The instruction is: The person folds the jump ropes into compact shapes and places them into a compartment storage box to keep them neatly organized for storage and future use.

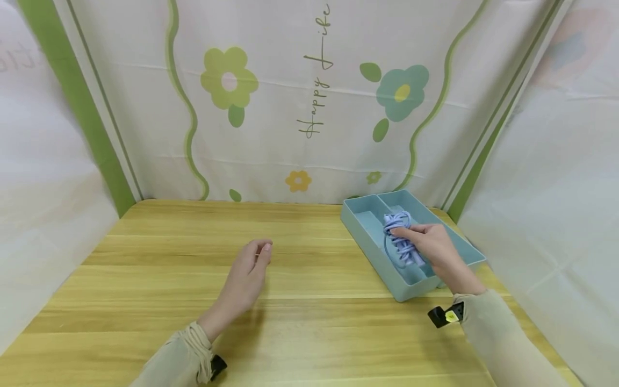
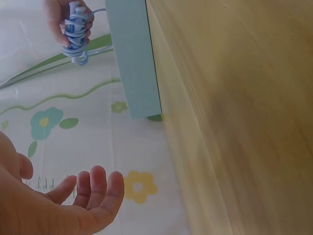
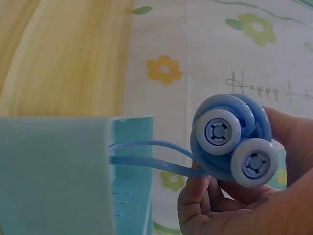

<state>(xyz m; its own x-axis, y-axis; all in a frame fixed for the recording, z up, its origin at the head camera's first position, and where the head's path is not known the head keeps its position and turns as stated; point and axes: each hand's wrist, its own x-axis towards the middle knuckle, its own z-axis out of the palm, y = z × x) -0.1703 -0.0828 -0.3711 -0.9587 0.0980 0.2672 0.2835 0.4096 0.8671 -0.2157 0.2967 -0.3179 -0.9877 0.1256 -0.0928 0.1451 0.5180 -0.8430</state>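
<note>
In the head view, my right hand [image 1: 437, 250] grips a light-blue jump rope [image 1: 405, 251], wound into a bundle around its two handles, above a blue compartment box [image 1: 367, 244]. Side by side in the right wrist view are the round white ends of the handles [image 3: 218, 131]. Slack cord [image 3: 161, 165] hangs from the bundle toward the box, its far part hidden by the box wall [image 3: 54, 171]. Left of the box, my left hand [image 1: 244, 279] is above the table with nothing in it. Its fingers [image 2: 98, 188] are loosely bent in the left wrist view.
The box stands at the right rear of the wooden table [image 1: 169, 279], near the back curtain. Dividers [image 1: 382, 204] split its inside. White curtains with printed flowers [image 1: 229, 80] close off the back and both sides. Dark wrist straps [image 1: 446, 315] sit on both sleeves.
</note>
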